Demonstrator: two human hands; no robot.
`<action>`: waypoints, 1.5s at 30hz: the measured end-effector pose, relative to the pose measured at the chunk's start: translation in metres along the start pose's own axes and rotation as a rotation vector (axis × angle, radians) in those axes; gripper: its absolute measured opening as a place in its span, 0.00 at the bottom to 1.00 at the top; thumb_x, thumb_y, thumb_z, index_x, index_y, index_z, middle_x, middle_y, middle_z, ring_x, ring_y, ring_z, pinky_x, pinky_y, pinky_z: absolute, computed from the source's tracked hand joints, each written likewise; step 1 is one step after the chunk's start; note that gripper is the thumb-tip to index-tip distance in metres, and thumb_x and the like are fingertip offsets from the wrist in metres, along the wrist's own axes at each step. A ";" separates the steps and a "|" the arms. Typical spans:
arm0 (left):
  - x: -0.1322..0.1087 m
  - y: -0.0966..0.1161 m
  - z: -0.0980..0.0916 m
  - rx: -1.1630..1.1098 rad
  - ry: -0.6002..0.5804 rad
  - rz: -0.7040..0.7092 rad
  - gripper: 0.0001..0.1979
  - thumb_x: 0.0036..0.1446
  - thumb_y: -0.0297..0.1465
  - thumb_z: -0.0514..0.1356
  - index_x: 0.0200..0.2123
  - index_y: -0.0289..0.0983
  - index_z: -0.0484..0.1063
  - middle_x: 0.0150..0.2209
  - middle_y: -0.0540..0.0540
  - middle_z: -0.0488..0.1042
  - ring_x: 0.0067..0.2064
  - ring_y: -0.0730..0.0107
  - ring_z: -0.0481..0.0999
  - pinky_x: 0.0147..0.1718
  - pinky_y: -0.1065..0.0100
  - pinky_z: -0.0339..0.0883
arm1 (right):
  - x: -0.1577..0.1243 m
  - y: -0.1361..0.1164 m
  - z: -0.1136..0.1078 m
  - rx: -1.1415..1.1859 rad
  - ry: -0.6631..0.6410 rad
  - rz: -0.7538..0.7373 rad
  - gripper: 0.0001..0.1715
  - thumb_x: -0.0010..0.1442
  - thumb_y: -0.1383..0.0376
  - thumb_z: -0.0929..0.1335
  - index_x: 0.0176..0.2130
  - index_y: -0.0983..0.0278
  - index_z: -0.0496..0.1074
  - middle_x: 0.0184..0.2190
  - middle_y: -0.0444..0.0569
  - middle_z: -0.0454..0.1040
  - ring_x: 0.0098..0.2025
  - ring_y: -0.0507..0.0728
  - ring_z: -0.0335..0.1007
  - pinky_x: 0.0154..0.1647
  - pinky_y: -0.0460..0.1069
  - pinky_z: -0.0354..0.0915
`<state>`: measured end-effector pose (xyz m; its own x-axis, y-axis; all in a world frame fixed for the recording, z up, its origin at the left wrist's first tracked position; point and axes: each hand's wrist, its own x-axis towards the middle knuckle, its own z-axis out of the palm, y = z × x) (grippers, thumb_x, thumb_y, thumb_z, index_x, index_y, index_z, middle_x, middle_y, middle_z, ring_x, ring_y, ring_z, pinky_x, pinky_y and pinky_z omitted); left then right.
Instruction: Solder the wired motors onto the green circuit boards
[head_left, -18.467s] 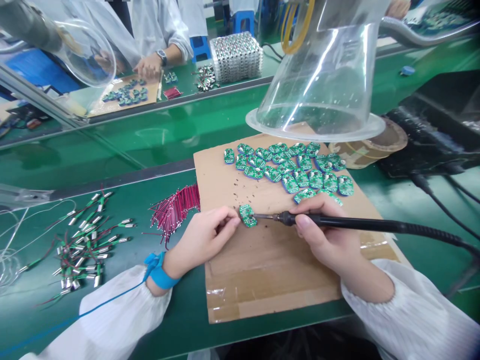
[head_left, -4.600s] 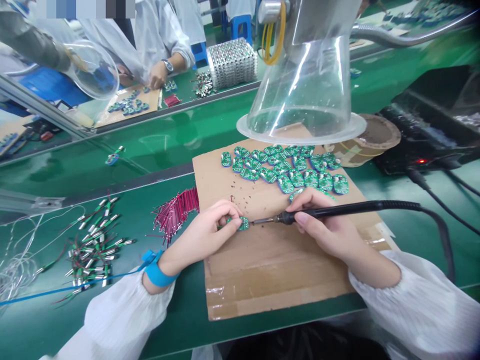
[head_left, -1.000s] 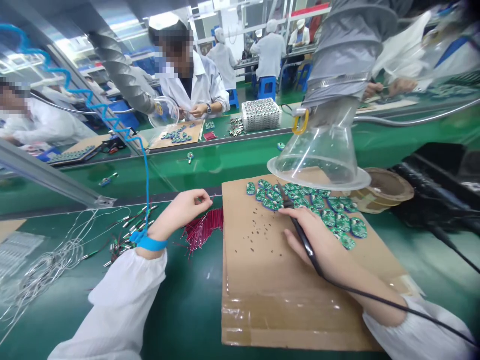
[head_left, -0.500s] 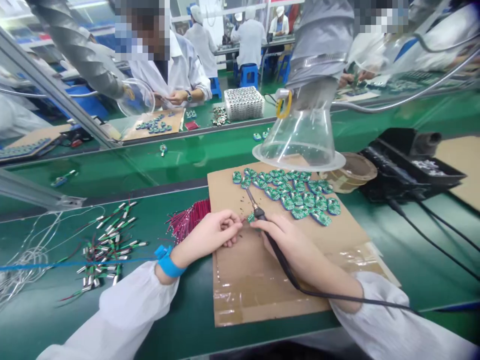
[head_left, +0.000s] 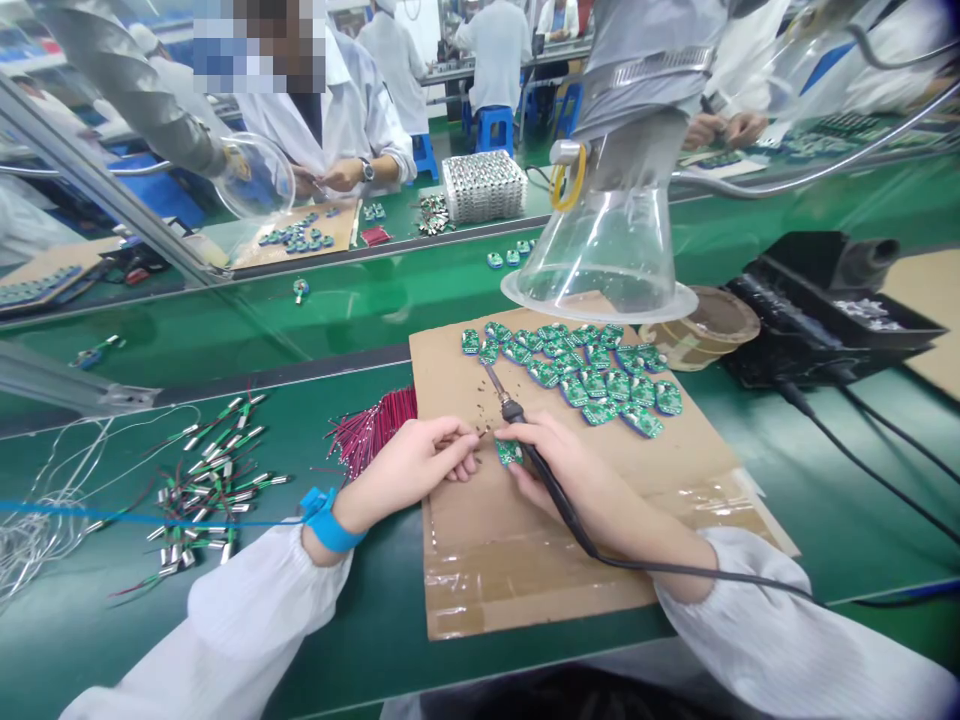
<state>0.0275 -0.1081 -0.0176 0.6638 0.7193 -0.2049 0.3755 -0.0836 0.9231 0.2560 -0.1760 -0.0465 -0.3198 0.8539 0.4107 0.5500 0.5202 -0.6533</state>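
My right hand (head_left: 559, 465) is closed around a black soldering iron (head_left: 517, 420), tip pointing up and away, and its fingers also touch a small green circuit board (head_left: 508, 452) on the cardboard sheet (head_left: 540, 560). My left hand (head_left: 420, 468), with a blue wrist strap (head_left: 322, 518), rests beside it with fingertips pinched together near the board; what they pinch is too small to make out. A bundle of red wires (head_left: 371, 430) lies just left of the cardboard. Several green boards (head_left: 592, 370) are spread farther back.
A clear funnel-shaped fume hood (head_left: 600, 260) hangs over the far boards. A tape roll (head_left: 701, 325) and a black soldering station (head_left: 817, 310) stand at right. Wired small parts (head_left: 206, 480) litter the left. A person (head_left: 330, 120) works across the green conveyor (head_left: 300, 310).
Over the last second my left hand came back from beyond the red wires to the cardboard, and my right hand drew the iron and one board nearer to me. The view tilted down.
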 end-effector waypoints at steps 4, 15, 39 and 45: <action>-0.003 0.005 0.009 -0.071 0.006 0.047 0.12 0.70 0.38 0.57 0.42 0.35 0.74 0.33 0.46 0.81 0.34 0.71 0.81 0.37 0.69 0.77 | 0.002 -0.003 -0.001 -0.016 0.069 0.024 0.17 0.67 0.68 0.68 0.55 0.58 0.67 0.45 0.52 0.70 0.47 0.60 0.72 0.49 0.56 0.70; -0.012 0.014 0.029 0.123 0.149 0.238 0.07 0.69 0.34 0.58 0.43 0.39 0.74 0.36 0.50 0.83 0.38 0.73 0.83 0.42 0.73 0.77 | 0.007 -0.017 0.000 0.188 0.192 0.112 0.03 0.67 0.67 0.68 0.39 0.61 0.73 0.33 0.45 0.68 0.35 0.53 0.68 0.38 0.49 0.64; -0.014 0.035 0.058 -0.308 0.242 0.097 0.06 0.67 0.32 0.62 0.41 0.35 0.71 0.30 0.48 0.80 0.33 0.73 0.82 0.36 0.72 0.78 | -0.003 -0.021 -0.010 0.292 0.233 0.152 0.03 0.67 0.66 0.68 0.38 0.61 0.74 0.32 0.45 0.68 0.34 0.53 0.67 0.38 0.50 0.64; -0.022 0.042 0.065 -0.342 0.326 0.129 0.08 0.69 0.34 0.58 0.39 0.36 0.68 0.29 0.48 0.80 0.31 0.72 0.81 0.35 0.71 0.77 | -0.004 -0.030 -0.014 0.339 0.229 0.156 0.06 0.67 0.66 0.68 0.36 0.61 0.75 0.32 0.45 0.69 0.33 0.53 0.68 0.37 0.49 0.64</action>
<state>0.0708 -0.1718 0.0043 0.4333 0.9011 -0.0198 0.0331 0.0060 0.9994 0.2516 -0.1948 -0.0195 -0.0531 0.9166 0.3963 0.2819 0.3945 -0.8746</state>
